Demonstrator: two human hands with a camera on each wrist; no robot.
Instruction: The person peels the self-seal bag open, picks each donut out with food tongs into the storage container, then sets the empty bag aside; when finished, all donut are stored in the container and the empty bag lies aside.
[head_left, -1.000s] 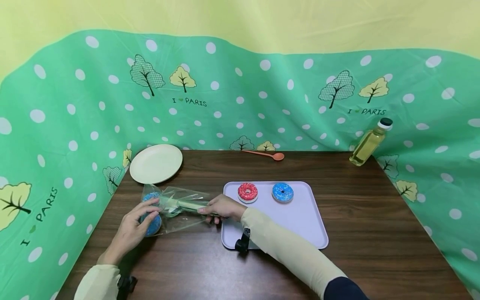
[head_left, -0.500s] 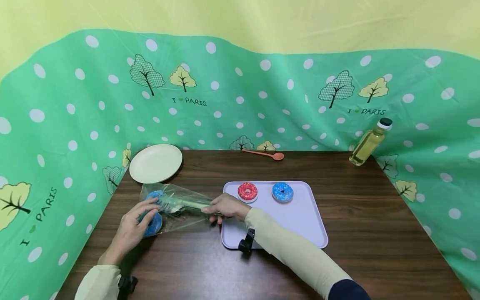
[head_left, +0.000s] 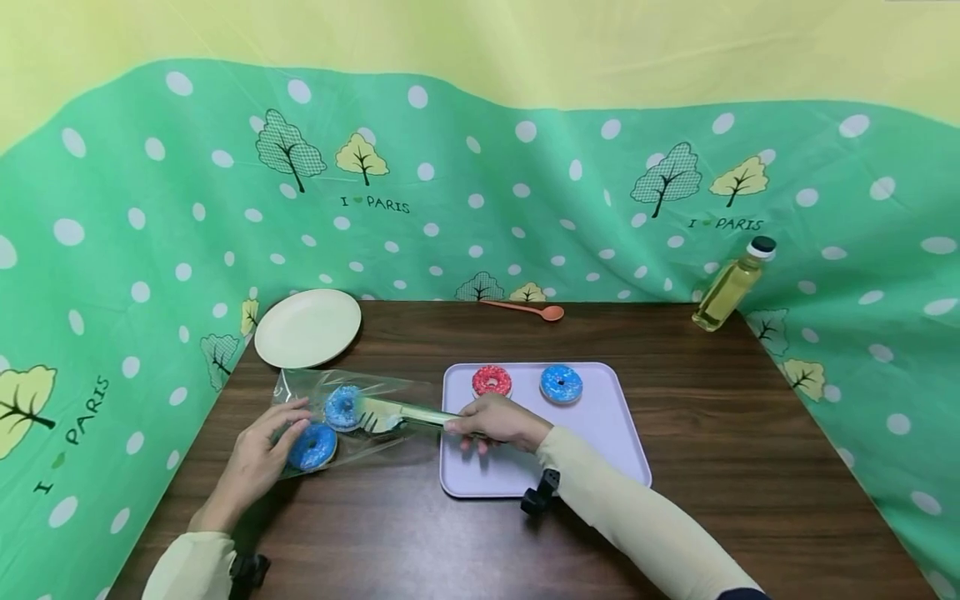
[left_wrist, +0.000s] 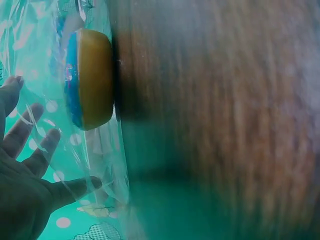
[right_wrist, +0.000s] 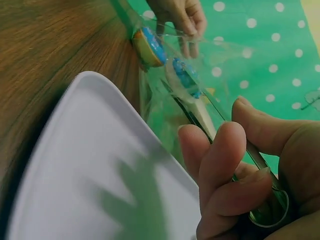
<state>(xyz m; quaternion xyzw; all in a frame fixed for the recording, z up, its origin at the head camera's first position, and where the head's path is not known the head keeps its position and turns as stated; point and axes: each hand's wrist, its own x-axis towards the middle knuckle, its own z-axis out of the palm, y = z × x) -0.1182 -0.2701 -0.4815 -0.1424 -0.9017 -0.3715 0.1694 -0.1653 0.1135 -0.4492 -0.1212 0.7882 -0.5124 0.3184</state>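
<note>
My right hand (head_left: 501, 419) grips a pair of metal serving tongs (head_left: 427, 416), fingers and thumb curled round the handle end over the tray's left side. The tongs' forked tips reach into a clear plastic bag (head_left: 300, 383), at the near side of a blue-iced donut (head_left: 342, 408). A second blue donut (head_left: 312, 447) lies in the bag, nearer to me. In the left wrist view its brown side (left_wrist: 96, 80) shows. My left hand (head_left: 258, 446) rests at the bag's left end; its fingers (left_wrist: 47, 150) are spread against the film.
A lilac tray (head_left: 600, 450) bears a red donut (head_left: 492, 381) and a blue donut (head_left: 561, 384). Behind the bag is a white plate (head_left: 307, 327). An orange spoon (head_left: 552, 313) lies at the back edge, and an oil bottle (head_left: 723, 293) stands back right.
My right hand has drawn the tongs rightward, over the tray. The farther blue donut in the bag has shifted right and slightly toward me. My left hand stays at the bag.
</note>
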